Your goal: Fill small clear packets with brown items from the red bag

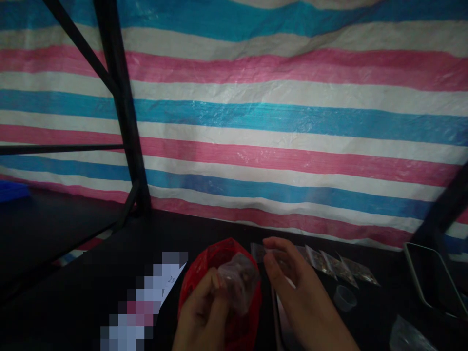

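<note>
My left hand (203,312) is closed on a small clear plastic bag (239,282) with dark bits inside, held above a red plastic bag (193,282) on the dark table (73,273). My right hand (300,297) is just right of it, fingers curled in a pinch near the clear bag's upper edge. What those fingers grip is hard to make out in the dim light.
A row of small filled clear packets (336,265) lies behind my right hand. A small clear cup (345,297) and a phone-like dark slab (431,278) sit at the right. A striped tarp (256,122) backs the table; black frame posts (124,107) stand at left.
</note>
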A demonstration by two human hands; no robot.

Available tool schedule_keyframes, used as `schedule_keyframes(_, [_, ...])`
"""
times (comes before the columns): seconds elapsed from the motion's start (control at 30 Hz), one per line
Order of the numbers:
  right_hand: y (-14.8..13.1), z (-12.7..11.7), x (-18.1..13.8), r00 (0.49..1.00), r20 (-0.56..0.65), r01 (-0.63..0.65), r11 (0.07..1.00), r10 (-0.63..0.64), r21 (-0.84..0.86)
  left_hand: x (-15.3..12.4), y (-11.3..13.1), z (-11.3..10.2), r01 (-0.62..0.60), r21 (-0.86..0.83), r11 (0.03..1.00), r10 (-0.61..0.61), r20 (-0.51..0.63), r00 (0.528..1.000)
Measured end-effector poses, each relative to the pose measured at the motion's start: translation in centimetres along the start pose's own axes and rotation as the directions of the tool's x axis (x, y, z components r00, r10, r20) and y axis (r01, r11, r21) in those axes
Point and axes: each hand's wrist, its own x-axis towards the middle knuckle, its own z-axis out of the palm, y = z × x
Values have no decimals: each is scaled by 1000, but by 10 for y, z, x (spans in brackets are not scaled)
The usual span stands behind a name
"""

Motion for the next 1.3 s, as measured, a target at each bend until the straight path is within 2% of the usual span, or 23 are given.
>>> schedule_keyframes(0.07, [13,1,1,996,40,-82,993,79,79,7,0,-9,13,-8,1000,-13,50,999])
schedule_keyframes(0.17, [26,8,2,971,200,-177,961,135,212,13,-1,-19,52,-48,997,-44,139,989])
schedule_keyframes(0.23, [30,15,5,963,229,-210,931,143,300,13,-1,-24,44,56,997,-51,121,991])
schedule_keyframes(0.3, [31,23,9,972,178,-204,922,152,329,14,-2,-29,-41,271,962,28,51,998])
schedule_keyframes(0.33, [31,27,11,980,131,-183,930,148,320,15,-4,-32,-100,383,918,105,9,994])
schedule_keyframes(0.4, [31,34,15,994,10,-110,961,111,253,22,-10,-39,-177,577,797,278,-90,956])
schedule_keyframes(0.47, [30,41,16,996,-71,-39,991,48,127,30,-19,-46,-119,711,694,372,-212,904])
schedule_keyframes(0.5, [29,44,16,997,-73,-15,998,19,53,35,-23,-48,-68,735,674,373,-260,891])
schedule_keyframes(0.57, [26,49,14,1000,-14,11,995,-13,-96,41,-29,-51,-2,677,736,278,-300,912])
schedule_keyframes(0.67, [19,54,9,997,68,55,965,-39,-258,41,-29,-49,10,397,918,82,-215,973])
schedule_keyframes(0.73, [15,56,8,994,77,102,940,-81,-325,38,-24,-47,17,258,966,36,-199,979])
schedule_keyframes(0.87, [12,60,8,981,117,186,904,-152,-385,35,-16,-48,70,111,991,-45,-213,976])
schedule_keyframes(1.03, [13,60,8,982,104,188,900,-160,-394,33,-12,-52,112,14,994,-108,-190,976])
schedule_keyframes(1.2, [13,55,4,969,105,245,887,-222,-391,32,-10,-47,128,36,991,-116,-246,962])
schedule_keyframes(1.3, [12,54,3,964,92,264,881,-248,-393,35,-15,-45,100,96,990,-71,-272,960])
